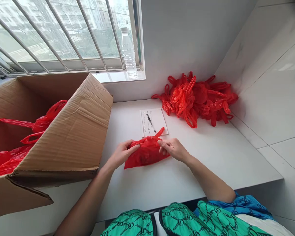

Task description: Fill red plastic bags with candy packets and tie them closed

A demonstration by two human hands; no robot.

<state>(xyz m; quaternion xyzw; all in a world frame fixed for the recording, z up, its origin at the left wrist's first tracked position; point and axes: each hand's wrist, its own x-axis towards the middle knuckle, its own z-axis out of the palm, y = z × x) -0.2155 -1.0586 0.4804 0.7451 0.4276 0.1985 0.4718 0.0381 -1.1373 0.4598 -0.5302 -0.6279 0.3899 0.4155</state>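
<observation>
centre: red plastic bag (146, 154) in both hands | free: bare table (206, 167) 3 to 5 o'clock | obstacles: cardboard box (64, 131) wall 9 o'clock; notepad (153, 121) 12 o'clock; red bag pile (196, 98) 1 o'clock; tile wall (267, 91) 2 o'clock

A white counter (137, 193) runs beneath the window; a sheet of paper (159, 118) lies on it; a heap of red plastic bags (196, 100) sits just beyond the sheet, rightward; a cardboard box (64, 131) stands left of the sheet

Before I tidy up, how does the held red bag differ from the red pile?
The bag is single, pressed flat between the left hand and right hand; the pile is many bags, loosely heaped. The pile sits in the corner, untouched. Both are thin red plastic with handles.
</observation>
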